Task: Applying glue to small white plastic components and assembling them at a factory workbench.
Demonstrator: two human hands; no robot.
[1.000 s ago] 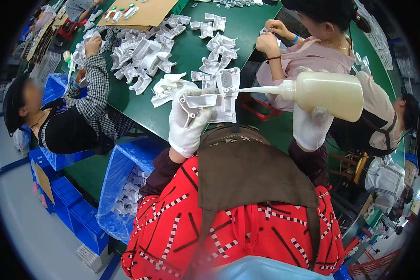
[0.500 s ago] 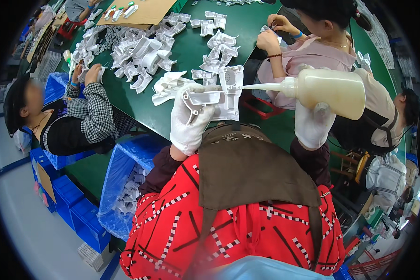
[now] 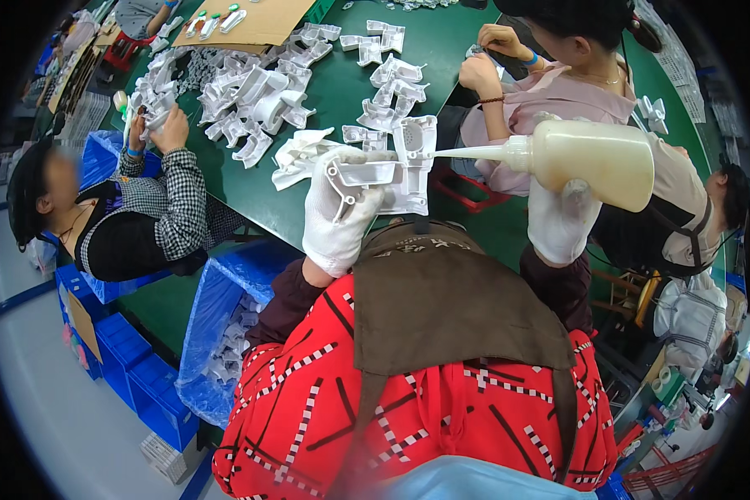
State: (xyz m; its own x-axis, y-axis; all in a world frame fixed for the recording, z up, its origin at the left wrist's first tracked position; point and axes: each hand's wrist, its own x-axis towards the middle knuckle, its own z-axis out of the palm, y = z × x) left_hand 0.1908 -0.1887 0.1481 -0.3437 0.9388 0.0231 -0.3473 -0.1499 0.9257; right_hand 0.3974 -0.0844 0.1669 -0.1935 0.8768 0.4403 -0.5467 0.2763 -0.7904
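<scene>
My left hand (image 3: 335,218), in a white glove, grips a white moulded plastic part (image 3: 385,175) and holds it up above the green table (image 3: 342,83). My right hand (image 3: 562,218), gloved too, holds a cream squeeze bottle (image 3: 593,158) on its side. The bottle's long thin nozzle (image 3: 468,152) points left and its tip touches the upper right of the plastic part. A white cloth (image 3: 295,155) lies on the table just left of the part.
Several white plastic parts (image 3: 250,100) are heaped on the table, with a cardboard sheet (image 3: 254,18) at the far edge. One person sits at the left (image 3: 133,217), another across at the right (image 3: 550,75). A blue bin lined with plastic (image 3: 225,333) holds parts below left.
The person at the left has moved a hand up to the pile of parts. My hands, the part and the bottle stay almost where they were.
</scene>
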